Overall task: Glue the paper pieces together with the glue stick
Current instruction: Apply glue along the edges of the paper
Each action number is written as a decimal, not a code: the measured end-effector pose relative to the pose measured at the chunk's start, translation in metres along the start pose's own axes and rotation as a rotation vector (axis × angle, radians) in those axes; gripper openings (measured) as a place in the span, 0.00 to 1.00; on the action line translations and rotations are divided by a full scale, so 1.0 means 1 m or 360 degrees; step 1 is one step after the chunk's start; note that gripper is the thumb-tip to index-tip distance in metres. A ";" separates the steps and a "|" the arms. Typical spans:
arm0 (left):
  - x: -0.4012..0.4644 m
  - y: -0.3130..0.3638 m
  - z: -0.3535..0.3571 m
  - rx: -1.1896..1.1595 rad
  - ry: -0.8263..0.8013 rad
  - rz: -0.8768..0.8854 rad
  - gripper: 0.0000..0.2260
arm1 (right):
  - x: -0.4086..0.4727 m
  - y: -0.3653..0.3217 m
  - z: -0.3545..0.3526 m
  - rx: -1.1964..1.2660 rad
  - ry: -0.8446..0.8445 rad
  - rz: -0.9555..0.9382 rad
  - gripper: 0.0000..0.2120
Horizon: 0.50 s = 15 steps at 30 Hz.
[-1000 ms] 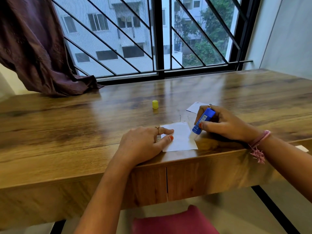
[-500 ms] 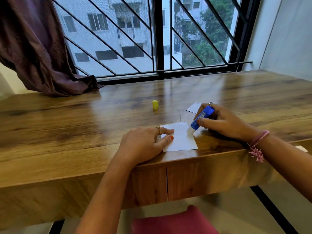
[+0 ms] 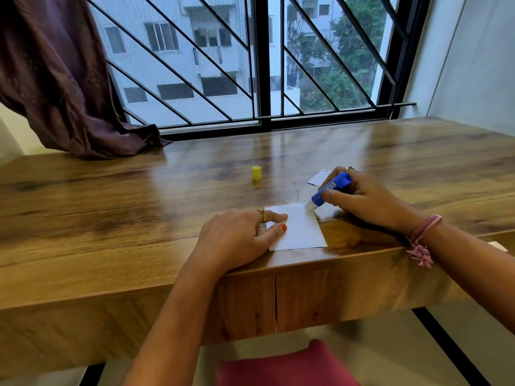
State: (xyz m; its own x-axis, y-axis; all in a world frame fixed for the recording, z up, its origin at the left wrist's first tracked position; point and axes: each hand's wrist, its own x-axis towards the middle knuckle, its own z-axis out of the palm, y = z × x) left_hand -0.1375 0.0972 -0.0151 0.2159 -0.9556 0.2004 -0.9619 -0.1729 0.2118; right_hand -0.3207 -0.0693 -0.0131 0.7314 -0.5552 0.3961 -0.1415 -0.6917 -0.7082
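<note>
A white paper piece lies near the front edge of the wooden desk. My left hand presses flat on its left side, fingers straight. My right hand grips the blue glue stick, tilted, with its white tip touching the paper's far right corner. A second small paper piece lies behind my right hand, partly hidden by it. The yellow glue cap stands upright on the desk farther back.
A purple curtain drapes onto the desk's far left corner. A barred window runs along the back edge, a wall stands at right. A red seat cushion sits below the desk front.
My right hand slid the glue stick away from me along the paper's right edge, from the near right side to the far right corner. My left hand stayed pressing.
</note>
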 end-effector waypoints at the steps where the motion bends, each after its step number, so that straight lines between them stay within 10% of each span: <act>1: 0.000 0.000 0.000 0.0002 0.0001 -0.0001 0.15 | 0.001 0.001 0.001 -0.0027 0.0015 0.0001 0.03; 15: 0.001 -0.001 0.002 -0.0028 0.0002 0.0007 0.15 | -0.005 -0.007 -0.002 0.0095 -0.0004 0.0030 0.09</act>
State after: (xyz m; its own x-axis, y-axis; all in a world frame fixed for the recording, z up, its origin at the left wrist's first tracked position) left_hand -0.1361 0.0958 -0.0168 0.2116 -0.9562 0.2023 -0.9598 -0.1643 0.2275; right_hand -0.3252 -0.0626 -0.0092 0.7305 -0.5667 0.3810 -0.1153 -0.6523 -0.7492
